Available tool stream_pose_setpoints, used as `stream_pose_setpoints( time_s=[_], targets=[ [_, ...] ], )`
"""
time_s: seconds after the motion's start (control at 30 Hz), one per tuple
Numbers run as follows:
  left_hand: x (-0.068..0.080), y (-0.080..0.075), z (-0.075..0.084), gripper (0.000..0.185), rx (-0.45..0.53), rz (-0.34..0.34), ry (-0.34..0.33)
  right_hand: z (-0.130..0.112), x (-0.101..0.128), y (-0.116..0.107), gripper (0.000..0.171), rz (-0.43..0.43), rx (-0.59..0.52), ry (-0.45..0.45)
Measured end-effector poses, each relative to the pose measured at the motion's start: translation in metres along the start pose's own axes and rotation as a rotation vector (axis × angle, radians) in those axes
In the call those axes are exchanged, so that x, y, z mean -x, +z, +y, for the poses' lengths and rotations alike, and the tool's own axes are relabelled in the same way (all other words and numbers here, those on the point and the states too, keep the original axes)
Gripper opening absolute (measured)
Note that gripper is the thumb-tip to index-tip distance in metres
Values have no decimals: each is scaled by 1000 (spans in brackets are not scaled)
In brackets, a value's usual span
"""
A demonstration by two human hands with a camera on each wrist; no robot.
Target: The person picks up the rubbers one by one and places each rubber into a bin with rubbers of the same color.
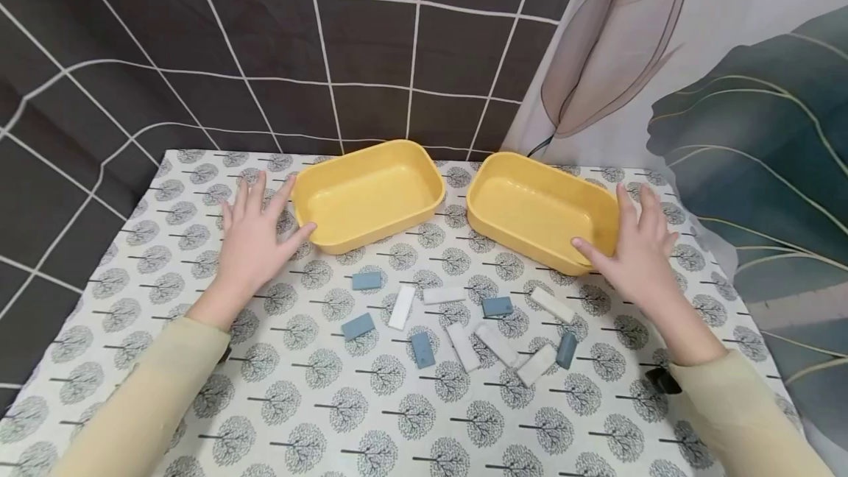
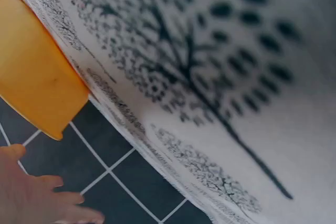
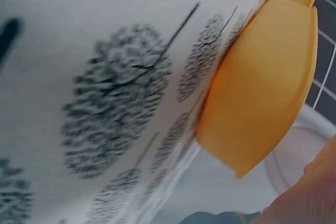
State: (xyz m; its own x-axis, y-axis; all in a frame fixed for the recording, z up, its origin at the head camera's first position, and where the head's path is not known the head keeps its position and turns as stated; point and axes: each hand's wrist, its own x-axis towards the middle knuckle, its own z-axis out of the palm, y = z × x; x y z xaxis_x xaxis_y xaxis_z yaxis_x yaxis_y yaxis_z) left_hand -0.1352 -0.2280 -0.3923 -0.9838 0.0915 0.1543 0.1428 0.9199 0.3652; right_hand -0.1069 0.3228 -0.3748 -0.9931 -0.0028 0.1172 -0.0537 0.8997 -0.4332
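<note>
Two yellow rectangular tubs stand side by side on the table in the head view. My left hand (image 1: 255,241), fingers spread, is at the outer end of the left tub (image 1: 367,197), its thumb tip close by the near corner. At the right tub (image 1: 536,208), my right hand (image 1: 639,252) is spread by the outer end, and the thumb overlaps the near rim. Both wrist views show a gap between fingers and tub wall. In front of the tubs lie several white blocks (image 1: 401,307) and several blue blocks (image 1: 358,327), loosely scattered.
A white cloth (image 1: 199,433) printed with grey trees covers the table. Behind it hangs a dark curtain (image 1: 371,43) with a white grid. A pale leaf-patterned curtain (image 1: 722,124) hangs at the right, beside the table's edge.
</note>
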Motion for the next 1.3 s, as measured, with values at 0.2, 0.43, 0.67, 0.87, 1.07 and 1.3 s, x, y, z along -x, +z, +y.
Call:
stream_pose_setpoints(
  time_s=[0.2,0.43,0.67,0.87,1.07,1.3],
  targets=[
    [-9,4,-7,84,144,-35,-76,18,3,1,105,-25,-103,49],
    [-18,4,-8,83,224,-71,-147,31,2,4,100,-79,-209,78],
    [-20,5,-8,86,240,-116,-170,38,1,6,98,-144,-277,107],
    [-21,8,-6,86,201,-160,-174,39,1,6,94,-177,-333,107],
    [-22,10,-7,85,299,-191,-176,39,1,6,95,-195,-406,77],
    [-25,14,-12,77,485,-191,-125,42,-1,6,97,-240,-431,77]
  ],
)
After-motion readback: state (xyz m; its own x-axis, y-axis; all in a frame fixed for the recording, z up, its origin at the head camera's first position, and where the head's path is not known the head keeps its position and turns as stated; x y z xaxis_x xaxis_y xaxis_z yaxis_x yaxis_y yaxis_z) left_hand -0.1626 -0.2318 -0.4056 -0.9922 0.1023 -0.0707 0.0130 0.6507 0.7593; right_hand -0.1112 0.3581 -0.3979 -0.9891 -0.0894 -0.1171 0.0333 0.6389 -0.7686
